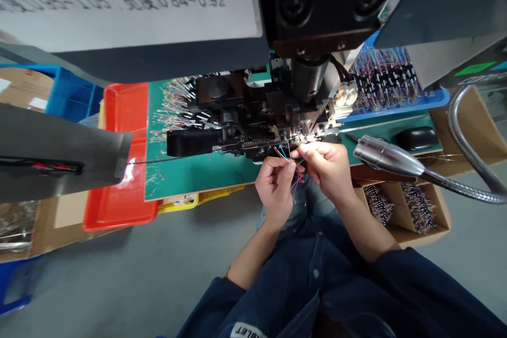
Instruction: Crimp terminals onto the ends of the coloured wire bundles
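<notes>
Thin blue, orange and purple insulated wires (282,154) run in a slanting bundle, their tips angled up toward the steel front of a black terminal-crimping machine (253,111), their tails drooping below. The left hand (275,187) pinches them between thumb and curled fingers. The right hand (322,169), fingers pressed together, sits just beside, at the machine's front; whether it grips wire, I cannot tell. A chrome gooseneck lamp (386,156) juts in from the right, over a green work mat (198,174); a red plastic tray (119,190) lies left.

Fine blue and orange wires (282,154); pinched between left hand (275,190) and right hand (322,169).
</notes>
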`<state>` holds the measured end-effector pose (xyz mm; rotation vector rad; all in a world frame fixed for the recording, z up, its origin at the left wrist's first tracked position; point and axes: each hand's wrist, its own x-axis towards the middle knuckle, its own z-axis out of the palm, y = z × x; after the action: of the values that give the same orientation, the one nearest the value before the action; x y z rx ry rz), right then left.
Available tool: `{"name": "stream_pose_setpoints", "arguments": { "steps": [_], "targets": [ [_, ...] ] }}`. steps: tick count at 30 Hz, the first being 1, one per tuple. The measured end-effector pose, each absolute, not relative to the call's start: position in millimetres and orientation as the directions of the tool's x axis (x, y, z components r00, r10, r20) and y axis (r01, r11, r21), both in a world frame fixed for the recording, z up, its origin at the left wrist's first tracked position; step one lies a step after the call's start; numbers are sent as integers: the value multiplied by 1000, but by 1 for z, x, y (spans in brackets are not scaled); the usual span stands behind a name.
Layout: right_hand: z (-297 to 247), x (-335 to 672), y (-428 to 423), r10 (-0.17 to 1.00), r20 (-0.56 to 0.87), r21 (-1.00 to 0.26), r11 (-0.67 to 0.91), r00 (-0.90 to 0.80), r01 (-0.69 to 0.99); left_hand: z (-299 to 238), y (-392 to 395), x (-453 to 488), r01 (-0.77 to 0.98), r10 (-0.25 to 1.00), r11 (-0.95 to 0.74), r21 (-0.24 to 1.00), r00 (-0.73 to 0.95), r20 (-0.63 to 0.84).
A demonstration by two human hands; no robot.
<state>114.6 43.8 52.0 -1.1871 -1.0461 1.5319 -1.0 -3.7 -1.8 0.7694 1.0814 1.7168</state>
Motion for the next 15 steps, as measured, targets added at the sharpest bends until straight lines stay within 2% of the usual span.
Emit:
{"name": "stream_pose_setpoints", "arguments": {
  "steps": [7,15],
  "targets": [
    [52,112,44,969,-216,-951,-237,-122,-200,-1,-3,-1,-367,924,-170,914,-382,19],
    [55,114,43,979,-139,-983,-154,-152,-96,0,-3,-1,-394,938,-165,904,-346,21]
  ]
}}
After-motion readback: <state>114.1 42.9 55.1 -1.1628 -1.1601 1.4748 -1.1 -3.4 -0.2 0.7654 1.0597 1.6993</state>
